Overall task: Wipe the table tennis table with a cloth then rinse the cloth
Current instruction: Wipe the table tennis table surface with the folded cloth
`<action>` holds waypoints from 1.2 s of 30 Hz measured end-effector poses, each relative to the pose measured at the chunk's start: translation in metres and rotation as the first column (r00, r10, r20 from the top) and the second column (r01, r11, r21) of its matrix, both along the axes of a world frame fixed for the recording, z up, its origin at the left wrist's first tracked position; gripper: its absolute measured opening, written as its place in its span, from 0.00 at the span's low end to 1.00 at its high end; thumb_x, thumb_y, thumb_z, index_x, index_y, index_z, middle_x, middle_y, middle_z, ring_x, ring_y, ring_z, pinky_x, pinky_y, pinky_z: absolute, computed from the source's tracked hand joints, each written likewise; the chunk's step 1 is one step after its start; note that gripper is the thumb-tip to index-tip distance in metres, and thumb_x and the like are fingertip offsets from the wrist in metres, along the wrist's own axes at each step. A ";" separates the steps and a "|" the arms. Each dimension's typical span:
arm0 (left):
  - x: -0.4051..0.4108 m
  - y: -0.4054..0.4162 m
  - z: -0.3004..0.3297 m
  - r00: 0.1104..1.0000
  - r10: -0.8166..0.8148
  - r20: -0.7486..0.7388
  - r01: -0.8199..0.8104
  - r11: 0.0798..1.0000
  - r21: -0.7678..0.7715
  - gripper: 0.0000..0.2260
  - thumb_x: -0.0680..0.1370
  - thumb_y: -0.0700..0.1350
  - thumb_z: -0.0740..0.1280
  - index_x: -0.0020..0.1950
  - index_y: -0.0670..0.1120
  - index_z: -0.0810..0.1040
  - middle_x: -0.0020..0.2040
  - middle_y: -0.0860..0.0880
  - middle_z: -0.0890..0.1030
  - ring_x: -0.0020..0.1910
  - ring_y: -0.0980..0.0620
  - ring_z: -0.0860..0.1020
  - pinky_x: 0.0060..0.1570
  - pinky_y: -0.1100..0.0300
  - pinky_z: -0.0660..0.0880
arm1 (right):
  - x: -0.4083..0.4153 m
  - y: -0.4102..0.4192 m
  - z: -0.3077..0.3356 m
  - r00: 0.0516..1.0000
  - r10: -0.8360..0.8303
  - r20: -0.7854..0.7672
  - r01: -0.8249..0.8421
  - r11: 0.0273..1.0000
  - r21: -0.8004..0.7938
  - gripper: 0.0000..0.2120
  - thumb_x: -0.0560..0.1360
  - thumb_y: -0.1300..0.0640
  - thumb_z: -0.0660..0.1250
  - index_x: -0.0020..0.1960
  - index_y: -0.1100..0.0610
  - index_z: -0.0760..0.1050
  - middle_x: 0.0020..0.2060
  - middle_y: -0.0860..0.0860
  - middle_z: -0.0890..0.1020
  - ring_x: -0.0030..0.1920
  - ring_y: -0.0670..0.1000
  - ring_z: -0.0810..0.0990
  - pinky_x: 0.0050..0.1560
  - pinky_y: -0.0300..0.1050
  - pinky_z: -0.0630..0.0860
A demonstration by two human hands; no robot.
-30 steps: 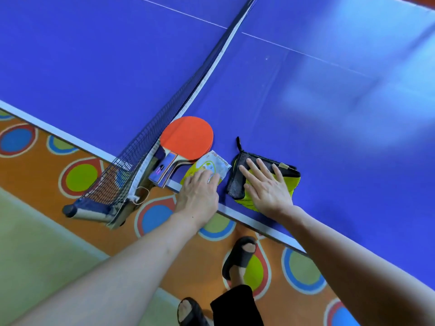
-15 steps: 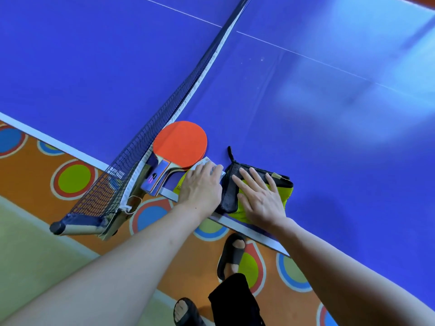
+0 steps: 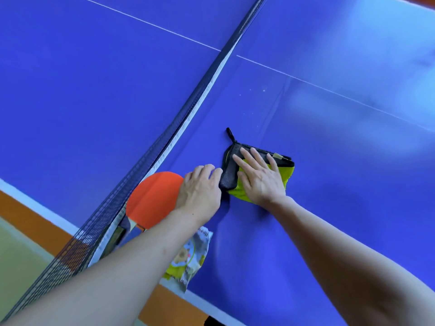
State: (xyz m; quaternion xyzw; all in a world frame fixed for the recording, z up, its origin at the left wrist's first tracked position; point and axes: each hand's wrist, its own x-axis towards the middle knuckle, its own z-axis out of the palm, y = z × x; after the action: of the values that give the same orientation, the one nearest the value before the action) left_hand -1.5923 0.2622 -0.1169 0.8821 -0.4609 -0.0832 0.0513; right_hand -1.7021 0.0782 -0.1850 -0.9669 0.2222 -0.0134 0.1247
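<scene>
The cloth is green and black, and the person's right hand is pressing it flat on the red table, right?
Not quite: the table is blue, not red, as the head view shows. The green and black cloth does lie flat there under the right hand.

A red table tennis paddle [image 3: 154, 198] lies flat just right of the dark net [image 3: 150, 151], near the table's near edge. A crinkled printed wrapper [image 3: 190, 260], yellow-green and white, lies nearer and to its right, overhanging the edge. Below, orange floor [image 3: 28, 222] shows at near left.
</scene>
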 end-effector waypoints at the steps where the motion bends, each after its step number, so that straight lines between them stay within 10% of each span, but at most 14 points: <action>1: 0.009 -0.013 -0.001 1.000 0.007 0.002 -0.007 1.000 0.006 0.16 0.78 0.45 0.61 0.66 0.48 0.74 0.61 0.49 0.76 0.60 0.45 0.74 0.55 0.48 0.73 | 0.013 -0.017 -0.001 1.000 -0.009 -0.004 0.009 1.000 0.006 0.25 0.85 0.43 0.50 0.82 0.39 0.61 0.83 0.42 0.61 0.84 0.49 0.56 0.82 0.62 0.52; 23: 0.150 -0.208 -0.036 0.996 0.072 0.060 -0.076 0.995 0.069 0.22 0.79 0.45 0.63 0.73 0.46 0.70 0.72 0.49 0.72 0.70 0.48 0.71 0.64 0.49 0.71 | 0.226 -0.278 0.004 0.993 -0.114 -0.017 0.114 0.993 0.020 0.26 0.85 0.41 0.46 0.82 0.40 0.58 0.84 0.42 0.58 0.84 0.49 0.51 0.82 0.62 0.47; 36: 0.148 -0.136 -0.013 0.994 0.038 0.106 -0.042 0.998 0.036 0.20 0.79 0.45 0.62 0.71 0.45 0.72 0.71 0.48 0.73 0.72 0.48 0.69 0.67 0.50 0.68 | 0.208 -0.194 0.012 0.991 -0.109 -0.081 0.110 0.994 0.008 0.30 0.85 0.37 0.45 0.85 0.44 0.55 0.85 0.46 0.54 0.85 0.53 0.50 0.81 0.63 0.47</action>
State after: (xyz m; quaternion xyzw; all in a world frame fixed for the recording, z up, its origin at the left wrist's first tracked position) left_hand -1.4445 0.1258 -0.1304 0.8950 -0.4437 -0.0443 0.0118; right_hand -1.4942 -0.1160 -0.1725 -0.9522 0.2798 0.0200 0.1208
